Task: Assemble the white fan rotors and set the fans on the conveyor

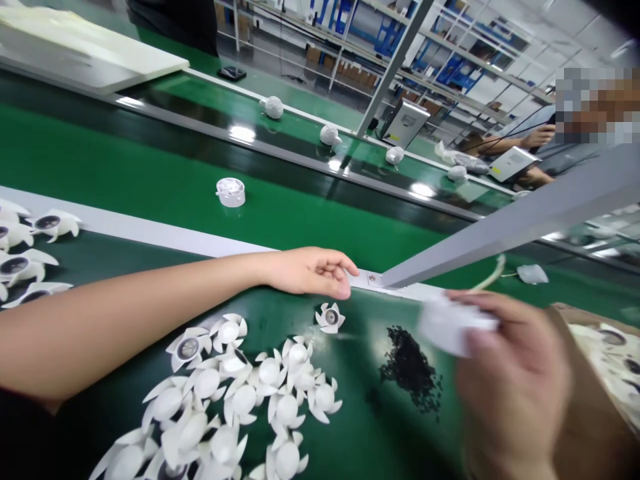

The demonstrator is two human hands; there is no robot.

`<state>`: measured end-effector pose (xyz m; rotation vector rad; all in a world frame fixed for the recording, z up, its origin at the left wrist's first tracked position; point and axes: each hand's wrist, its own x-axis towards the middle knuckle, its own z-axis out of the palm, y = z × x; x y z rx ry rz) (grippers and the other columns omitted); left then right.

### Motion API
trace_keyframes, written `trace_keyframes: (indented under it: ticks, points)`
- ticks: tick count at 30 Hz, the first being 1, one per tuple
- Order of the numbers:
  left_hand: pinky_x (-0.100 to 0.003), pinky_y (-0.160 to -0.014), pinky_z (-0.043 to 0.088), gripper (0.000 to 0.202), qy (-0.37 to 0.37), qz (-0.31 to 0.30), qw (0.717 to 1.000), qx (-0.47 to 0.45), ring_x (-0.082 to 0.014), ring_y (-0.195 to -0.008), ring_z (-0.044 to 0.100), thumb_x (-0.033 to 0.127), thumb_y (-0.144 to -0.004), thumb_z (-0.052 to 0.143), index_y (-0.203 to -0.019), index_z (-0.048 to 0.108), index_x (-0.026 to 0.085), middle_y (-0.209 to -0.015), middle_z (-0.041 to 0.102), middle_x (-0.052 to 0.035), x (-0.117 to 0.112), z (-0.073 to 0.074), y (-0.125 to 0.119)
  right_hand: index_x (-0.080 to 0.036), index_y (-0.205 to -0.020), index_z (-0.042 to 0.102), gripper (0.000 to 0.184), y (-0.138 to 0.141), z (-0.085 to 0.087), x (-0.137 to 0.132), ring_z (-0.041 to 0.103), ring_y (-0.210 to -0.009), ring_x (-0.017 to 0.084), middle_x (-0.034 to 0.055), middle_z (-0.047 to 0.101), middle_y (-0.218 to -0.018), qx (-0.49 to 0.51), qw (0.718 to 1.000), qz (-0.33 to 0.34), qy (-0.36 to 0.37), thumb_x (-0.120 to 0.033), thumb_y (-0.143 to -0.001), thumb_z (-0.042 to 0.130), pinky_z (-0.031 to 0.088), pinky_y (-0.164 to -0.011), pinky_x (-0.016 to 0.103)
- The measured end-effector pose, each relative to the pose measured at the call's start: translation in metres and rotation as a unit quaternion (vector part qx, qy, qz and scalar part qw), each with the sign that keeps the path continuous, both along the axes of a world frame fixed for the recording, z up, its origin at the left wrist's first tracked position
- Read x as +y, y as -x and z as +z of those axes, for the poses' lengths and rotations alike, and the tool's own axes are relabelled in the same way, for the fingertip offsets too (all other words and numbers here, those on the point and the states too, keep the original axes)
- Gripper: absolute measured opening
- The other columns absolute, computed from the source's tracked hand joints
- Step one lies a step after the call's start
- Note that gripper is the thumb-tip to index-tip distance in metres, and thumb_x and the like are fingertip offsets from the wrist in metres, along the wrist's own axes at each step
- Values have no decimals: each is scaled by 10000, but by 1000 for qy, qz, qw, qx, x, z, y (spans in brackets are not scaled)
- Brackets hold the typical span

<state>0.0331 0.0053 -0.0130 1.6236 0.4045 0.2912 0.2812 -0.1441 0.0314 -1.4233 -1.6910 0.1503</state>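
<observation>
My left hand [313, 270] reaches across the green table with its fingers curled loosely and nothing visible in them, just above a single white fan blade [330, 317]. Blurred by motion, my right hand [510, 380] is closed round a white plastic part [453, 325] at the lower right. A heap of several white fan blades [240, 400] lies under my left forearm. A small pile of tiny black pieces [410, 367] sits between the hands.
A white round part [231, 192] rides the green conveyor belt [150, 173]. More white parts [330, 135] lie on the far belt. A grey metal bar [500, 233] slants in from the right. A cardboard box [600, 373] stands at right. Another person [540, 137] sits beyond.
</observation>
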Motion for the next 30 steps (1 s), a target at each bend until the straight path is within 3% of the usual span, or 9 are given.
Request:
trace_keyframes:
  ticks: [4,7,10,15,20,23,26,28,30]
  points:
    - [-272,-743,444,459,24,35,999,-5,-137,-869,594,496,-893,636,-1238,573,200,-1037,653,-41,5,-2,1,-212,-1033,629,252,41,-24,7,611,-1130,265,118,566,-1200,32,989,138,40,-173,-794,699,563,-898,430]
    - [-277,-753,449,457,32,34,999,-18,-126,-833,589,473,-846,705,-1198,604,199,-974,638,-20,5,-2,2,-192,-1031,633,258,49,-32,10,635,-1100,234,120,587,-1198,-33,984,171,27,-137,-789,705,567,-913,386]
    - [-253,-696,441,530,39,6,999,-5,-92,-733,558,377,-707,844,-1158,626,206,-923,616,13,4,-2,1,-185,-1089,667,256,49,-35,9,651,-1089,199,119,609,-1233,-127,972,196,30,-104,-846,661,575,-897,317]
    - [-226,-652,433,438,33,-19,998,41,-95,-715,554,325,-704,836,-1073,648,184,-823,593,36,7,2,1,-189,-1084,717,211,52,-38,7,682,-1043,190,121,618,-1261,-125,971,182,93,-127,-915,605,602,-872,315]
    - [-216,-648,440,403,-27,-39,994,95,-102,-721,555,350,-709,823,-1042,667,185,-793,618,33,13,6,5,-204,-1049,730,179,55,-36,9,690,-968,189,117,625,-1212,-108,972,175,112,-165,-922,610,611,-819,348]
    - [-210,-598,421,364,-63,-36,992,104,-98,-667,526,376,-702,827,-963,665,182,-725,596,44,12,6,9,-209,-1019,713,172,50,-30,10,671,-958,174,100,603,-1192,-103,963,215,128,-151,-890,616,592,-795,322]
    - [-217,-539,379,314,-82,-77,989,94,-90,-592,475,400,-715,818,-754,612,166,-628,539,50,10,9,15,-203,-916,686,130,42,-26,13,643,-955,172,79,574,-1151,-113,941,265,176,-134,-821,631,567,-789,301]
    - [-226,-525,369,334,-71,-123,985,95,-89,-563,461,411,-722,810,-701,580,170,-603,529,51,9,12,18,-196,-992,684,182,37,-29,17,617,-1036,203,109,540,-1230,-146,950,229,156,-139,-838,605,552,-855,340]
    - [-234,-548,392,322,-80,-151,980,100,-100,-589,488,407,-683,838,-752,619,181,-635,552,48,9,18,20,-171,-1202,635,328,31,-32,22,566,-1153,252,169,470,-1359,-191,967,140,100,-152,-881,569,517,-946,414]
